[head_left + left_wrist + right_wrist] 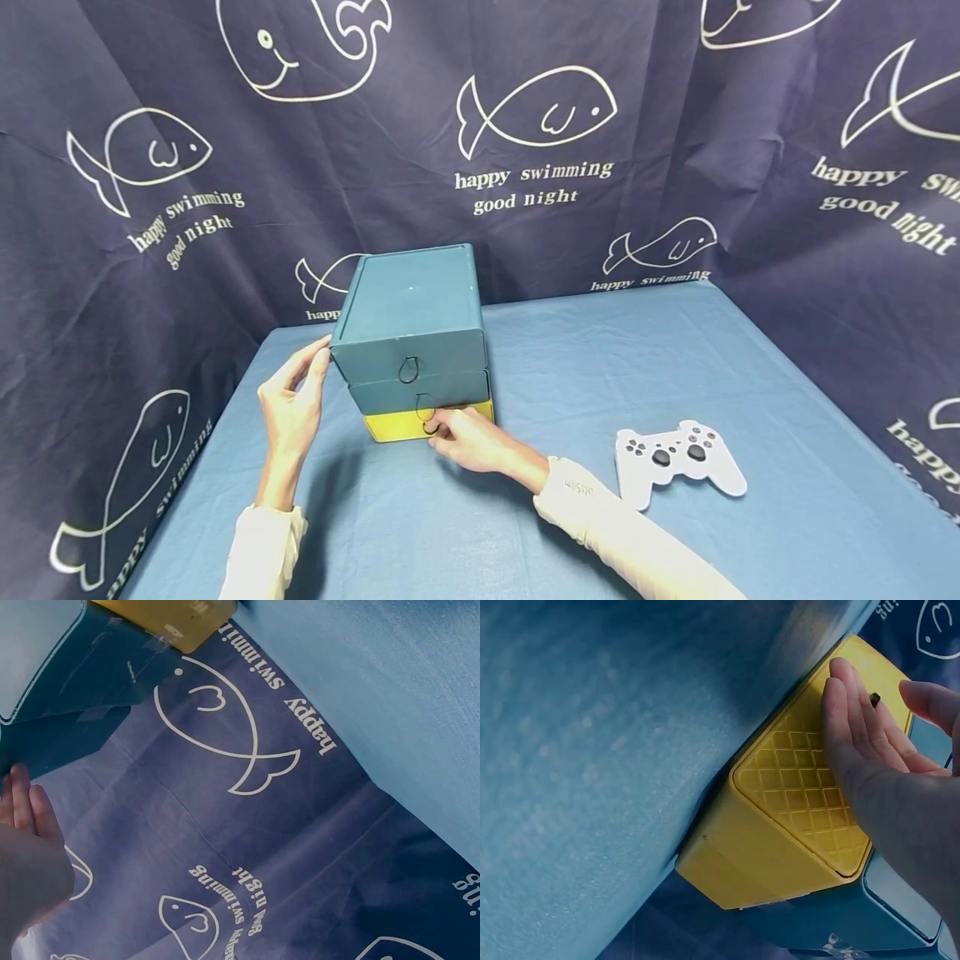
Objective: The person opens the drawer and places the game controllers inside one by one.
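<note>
A stack of drawer boxes stands on the table, with two teal drawers (408,357) above a yellow drawer (397,427). Each front carries a thin dark pull loop. At the lowest one, my right hand (471,437) has its fingers on the black pull loop (875,699). Those fingers lie along the yellow front, which has a quilted diamond pattern in the right wrist view. My left hand (292,406) touches the upper front left corner of the stack, fingers fairly straight. In the left wrist view, its fingertips (20,780) are right at the teal side.
A white game controller (678,460) lies on the blue tablecloth (570,358), to the right of the stack and close to my right sleeve. Dark blue curtains (420,167) with white fish prints rise behind the table and along both sides.
</note>
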